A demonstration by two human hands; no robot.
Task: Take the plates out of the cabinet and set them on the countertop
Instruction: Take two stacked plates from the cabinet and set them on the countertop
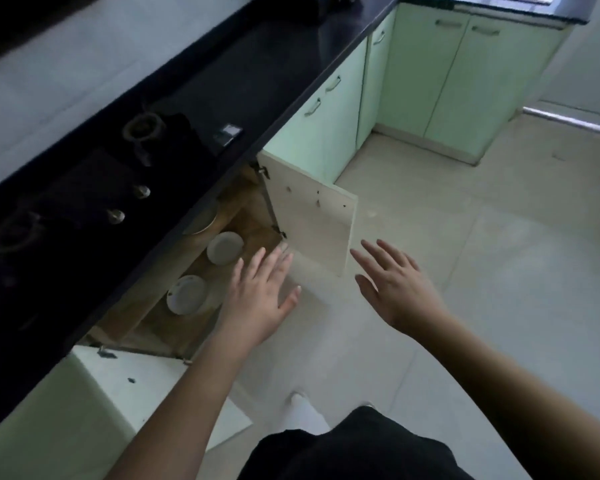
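Two white plates lie on the wooden floor of the open cabinet (257, 233) under the black countertop (257, 81): one plate (224, 248) farther in, the other plate (186, 294) nearer me. A third rounded dish (201, 221) shows partly under the counter edge. My left hand (260, 292) is spread flat in front of the cabinet opening, just right of the plates, holding nothing. My right hand (395, 282) hovers open over the floor beside the right door, empty too.
Both cabinet doors stand open: the right door (312, 220) juts toward the room, the left door (142, 382) swings out below. A gas hob (94, 188) with two burners and knobs sits in the countertop. Pale green cabinets (447, 81) and tiled floor (482, 271) lie beyond.
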